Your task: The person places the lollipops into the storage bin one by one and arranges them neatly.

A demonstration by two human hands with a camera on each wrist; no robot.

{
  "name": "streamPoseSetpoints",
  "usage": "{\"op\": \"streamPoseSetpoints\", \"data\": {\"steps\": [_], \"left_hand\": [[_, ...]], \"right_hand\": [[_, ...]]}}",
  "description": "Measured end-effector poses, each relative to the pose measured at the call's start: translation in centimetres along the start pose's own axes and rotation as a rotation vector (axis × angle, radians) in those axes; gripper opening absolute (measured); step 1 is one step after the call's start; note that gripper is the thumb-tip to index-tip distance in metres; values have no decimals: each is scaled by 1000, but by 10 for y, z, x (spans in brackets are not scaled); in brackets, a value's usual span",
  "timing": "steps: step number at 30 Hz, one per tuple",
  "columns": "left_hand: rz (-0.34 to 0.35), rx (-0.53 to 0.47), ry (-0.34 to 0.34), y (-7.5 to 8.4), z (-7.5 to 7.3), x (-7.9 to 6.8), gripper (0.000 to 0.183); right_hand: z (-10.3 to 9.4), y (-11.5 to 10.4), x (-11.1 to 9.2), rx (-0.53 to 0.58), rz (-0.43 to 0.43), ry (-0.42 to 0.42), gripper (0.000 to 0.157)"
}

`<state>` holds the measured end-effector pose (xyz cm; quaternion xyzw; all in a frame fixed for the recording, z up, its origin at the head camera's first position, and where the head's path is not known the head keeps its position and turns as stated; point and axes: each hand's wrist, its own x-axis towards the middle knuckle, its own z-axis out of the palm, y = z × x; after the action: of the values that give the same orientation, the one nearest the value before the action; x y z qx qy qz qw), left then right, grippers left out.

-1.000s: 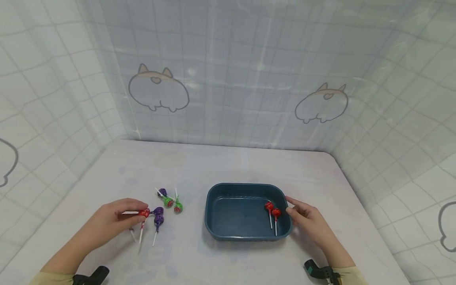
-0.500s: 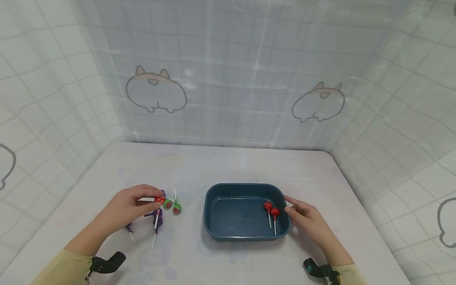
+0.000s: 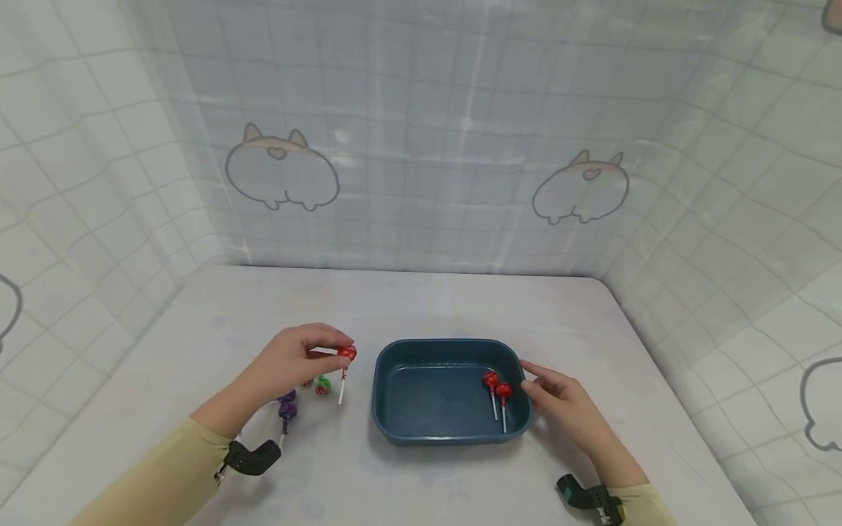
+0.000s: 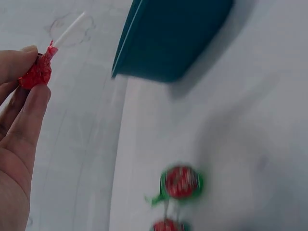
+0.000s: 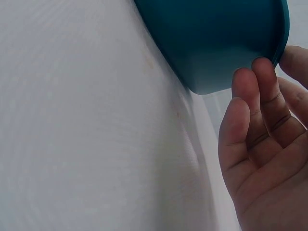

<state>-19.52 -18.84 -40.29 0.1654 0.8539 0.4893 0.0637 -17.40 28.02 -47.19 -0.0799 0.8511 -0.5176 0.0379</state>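
Note:
A red-wrapped lollipop (image 3: 346, 353) is pinched by its candy head between the thumb and fingers of my left hand (image 3: 296, 358). Its white stick hangs down, above the table to the left of a dark teal plastic tray (image 3: 454, 441). Inside the tray's right end lie two more red lollipops (image 3: 490, 380). My right hand (image 3: 566, 402) holds the tray's right rim, thumb at the edge and fingertips against the outer wall (image 5: 207, 62). Behind and below my left hand lie green-wrapped lollipops (image 3: 323, 386) and purple ones (image 3: 287, 409), partly covered by the hand and wrist.
The white table (image 3: 421, 482) reaches back to a tiled-pattern curtain (image 3: 421, 183) with cartoon animals, and similar curtains hang at both sides. A black wrist camera (image 3: 253, 459) is strapped on the left arm, another black camera (image 3: 579, 495) on the right.
My left hand has carried the red lollipop right and away from me, from beside the purple lollipops to near the tray's left side. My right hand has stayed at the rim.

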Motion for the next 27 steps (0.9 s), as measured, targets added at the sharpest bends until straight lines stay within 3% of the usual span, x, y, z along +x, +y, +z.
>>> {"op": "streamPoseSetpoints", "data": {"steps": [6, 12, 21, 27], "left_hand": [[94, 21, -36, 14, 16, 19, 30], [110, 27, -80, 26, 33, 35, 36], [195, 16, -159, 30, 57, 55, 34], [218, 38, -183, 32, 74, 70, 31]], "right_hand": [[0, 1, 0, 3, 10, -1, 49], [0, 0, 1, -5, 23, -1, 47], [6, -29, -4, -5, 17, -26, 44], [7, -36, -5, 3, 17, -12, 43]]}}
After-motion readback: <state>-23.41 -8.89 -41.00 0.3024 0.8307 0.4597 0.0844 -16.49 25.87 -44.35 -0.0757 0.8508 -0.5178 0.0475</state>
